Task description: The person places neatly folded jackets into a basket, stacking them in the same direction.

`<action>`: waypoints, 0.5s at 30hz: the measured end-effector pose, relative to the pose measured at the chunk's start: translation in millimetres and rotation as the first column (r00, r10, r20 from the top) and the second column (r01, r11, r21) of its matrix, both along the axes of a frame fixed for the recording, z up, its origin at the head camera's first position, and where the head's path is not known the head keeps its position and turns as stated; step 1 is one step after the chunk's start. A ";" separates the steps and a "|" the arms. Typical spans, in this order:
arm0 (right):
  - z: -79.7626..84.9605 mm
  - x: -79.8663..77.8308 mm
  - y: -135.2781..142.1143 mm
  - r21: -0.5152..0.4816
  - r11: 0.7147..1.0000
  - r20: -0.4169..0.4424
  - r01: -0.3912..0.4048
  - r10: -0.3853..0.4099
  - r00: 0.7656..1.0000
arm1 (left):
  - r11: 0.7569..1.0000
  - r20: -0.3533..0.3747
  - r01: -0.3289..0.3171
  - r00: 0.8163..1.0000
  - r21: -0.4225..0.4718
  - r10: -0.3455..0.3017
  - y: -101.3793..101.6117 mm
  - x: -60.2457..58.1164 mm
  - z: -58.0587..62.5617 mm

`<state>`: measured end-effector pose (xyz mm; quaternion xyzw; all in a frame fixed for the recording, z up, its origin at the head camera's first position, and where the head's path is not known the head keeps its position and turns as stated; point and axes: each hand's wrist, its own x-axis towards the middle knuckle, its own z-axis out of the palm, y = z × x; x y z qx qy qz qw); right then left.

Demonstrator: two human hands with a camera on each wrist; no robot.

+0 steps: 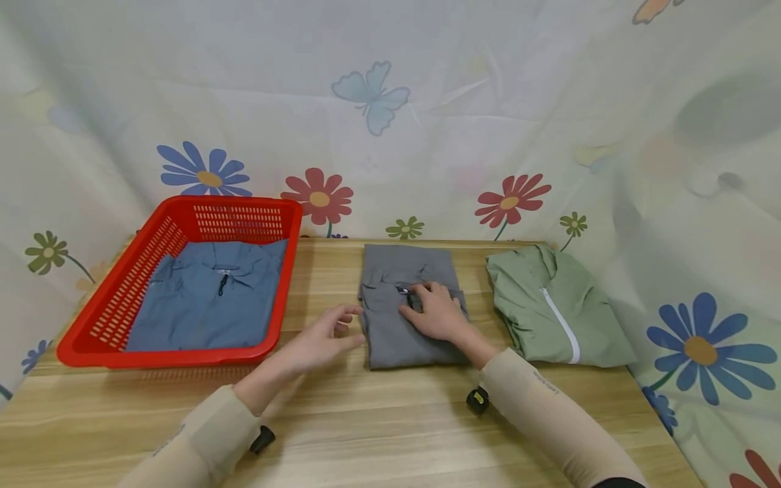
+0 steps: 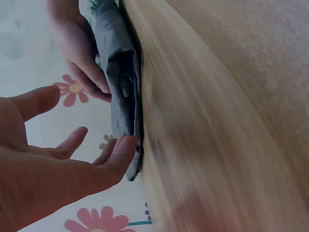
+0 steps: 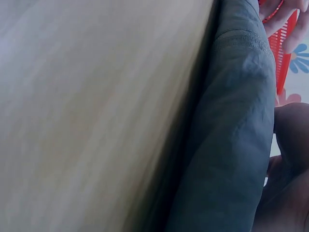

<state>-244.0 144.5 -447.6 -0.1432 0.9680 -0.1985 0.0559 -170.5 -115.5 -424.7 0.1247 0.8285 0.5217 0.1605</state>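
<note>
A folded grey garment (image 1: pixel 403 339) lies on the wooden table in the middle of the head view, with a small dark tag or zipper showing near its upper middle. On top of it rests my right hand (image 1: pixel 436 312), thumb and fingers spread over the cloth beside that dark piece. My left hand (image 1: pixel 320 342) hovers by the garment's left edge, fingers loosely bent and apart, holding nothing. The left wrist view shows the layered side of the grey garment (image 2: pixel 116 43) just beyond my left fingertips. In the right wrist view, its thick folded edge (image 3: pixel 231 125) partly hides my right hand.
To the left stands a red plastic basket (image 1: pixel 287 285) holding a folded blue jacket (image 1: pixel 204 305). A folded green jacket (image 1: pixel 549 318) with a white zipper lies at the right. Behind the wooden table (image 1: pixel 366 427) hangs a flower-patterned curtain (image 1: pixel 427 156).
</note>
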 end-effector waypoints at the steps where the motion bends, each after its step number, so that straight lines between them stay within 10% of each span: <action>1: 0.0 0.0 -1.5 -0.001 1.000 0.001 -0.009 0.009 1.000 | 1.000 0.003 -0.009 1.000 0.000 0.009 0.3 -1.0 -1.0; 15: 0.5 1.2 -4.7 -0.232 0.962 -0.072 -0.142 0.128 0.989 | 0.982 0.070 -0.187 0.980 -0.005 0.187 0.4 -16.1 -9.5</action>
